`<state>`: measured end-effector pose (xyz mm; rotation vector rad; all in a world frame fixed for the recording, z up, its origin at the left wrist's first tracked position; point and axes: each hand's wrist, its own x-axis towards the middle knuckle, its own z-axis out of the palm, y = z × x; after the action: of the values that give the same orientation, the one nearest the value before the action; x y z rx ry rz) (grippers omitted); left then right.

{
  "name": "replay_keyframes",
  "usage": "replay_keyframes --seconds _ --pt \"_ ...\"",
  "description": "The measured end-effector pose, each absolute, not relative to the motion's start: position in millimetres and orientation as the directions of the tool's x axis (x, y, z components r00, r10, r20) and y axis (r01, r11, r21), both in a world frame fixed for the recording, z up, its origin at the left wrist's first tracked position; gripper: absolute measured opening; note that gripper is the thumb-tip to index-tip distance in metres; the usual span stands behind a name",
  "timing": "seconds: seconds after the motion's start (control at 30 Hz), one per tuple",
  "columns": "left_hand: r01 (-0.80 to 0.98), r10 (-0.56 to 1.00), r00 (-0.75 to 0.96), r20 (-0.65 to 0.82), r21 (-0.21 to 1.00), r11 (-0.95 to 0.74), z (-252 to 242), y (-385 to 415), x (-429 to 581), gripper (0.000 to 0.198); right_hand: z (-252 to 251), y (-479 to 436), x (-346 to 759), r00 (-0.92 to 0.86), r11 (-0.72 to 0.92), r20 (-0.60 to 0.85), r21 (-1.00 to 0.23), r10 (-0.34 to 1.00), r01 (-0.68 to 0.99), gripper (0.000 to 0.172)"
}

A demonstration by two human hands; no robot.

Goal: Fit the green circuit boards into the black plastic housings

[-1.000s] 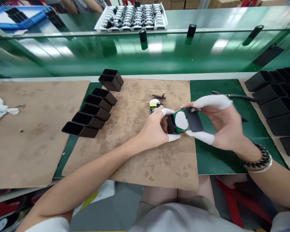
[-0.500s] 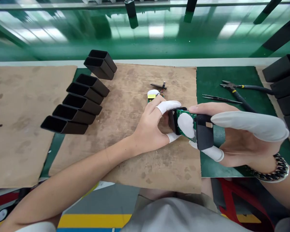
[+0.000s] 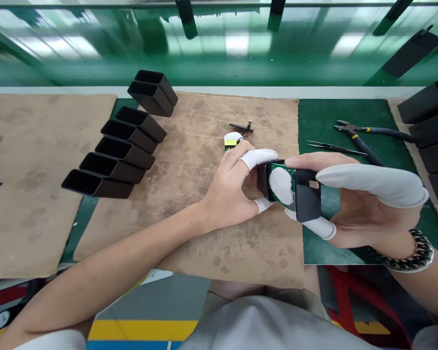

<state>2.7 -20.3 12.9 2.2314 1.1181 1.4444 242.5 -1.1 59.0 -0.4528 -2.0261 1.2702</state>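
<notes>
My left hand, with white finger cots on thumb and forefinger, grips a black rectangular housing over the cardboard. Partly inside the housing's mouth sits a green circuit board carrying a white blob. A black end cap with a small slot stands at the board's outer end. My right hand, also in finger cots, holds the board and cap between thumb and fingers. Behind my left hand lies another board assembly with a yellow part, partly hidden, beside a thin black piece.
Several black housings stand in a slanted row at left, and more at right. Diagonal cutters and tweezers lie on the green mat. Beyond the white edge, a shiny green surface carries further black housings.
The circuit board sits slightly deeper in the housing, and my right hand has shifted a little left with the cap. The whole view has tilted slightly.
</notes>
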Motion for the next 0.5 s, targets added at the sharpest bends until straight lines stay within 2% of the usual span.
replay_keyframes --seconds 0.33,0.5 --pt "0.471 0.781 0.204 0.59 0.64 -0.607 16.5 -21.9 3.0 0.046 61.4 -6.0 239.8 -0.663 0.447 0.34 -0.895 0.667 -0.009 0.084" --pt "0.447 0.809 0.197 0.554 0.684 -0.577 17.4 -21.3 3.0 0.047 55.8 -7.4 237.4 -0.605 0.369 0.301 -0.929 0.737 -0.012 0.069"
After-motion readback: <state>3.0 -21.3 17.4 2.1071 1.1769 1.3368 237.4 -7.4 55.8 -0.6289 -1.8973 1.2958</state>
